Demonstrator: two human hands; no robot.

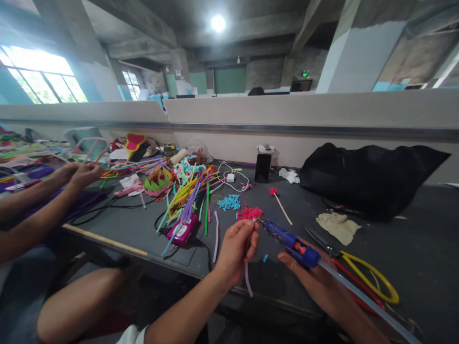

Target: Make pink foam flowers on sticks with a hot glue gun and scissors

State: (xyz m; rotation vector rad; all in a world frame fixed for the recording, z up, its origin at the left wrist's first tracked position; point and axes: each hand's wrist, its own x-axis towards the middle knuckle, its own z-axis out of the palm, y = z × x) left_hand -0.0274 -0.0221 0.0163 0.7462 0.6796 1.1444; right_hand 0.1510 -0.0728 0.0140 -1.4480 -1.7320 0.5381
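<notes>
My left hand is closed in a pinch on a pale lilac pipe cleaner, whose lower part hangs below the fist. My right hand is wrapped round a blue glue gun with a long clear glue stick running out of its back. The gun's nozzle points left and lies at or very near my left fingertips; contact is hard to tell. Just beyond them is a pile of short red-pink pieces, with a pile of blue pieces to its left.
Scissors lie right of my right hand, near a beige cloth and a black bag. A stick with a red tip lies ahead. Left are bundled pipe cleaners, a magenta box and another person's hands.
</notes>
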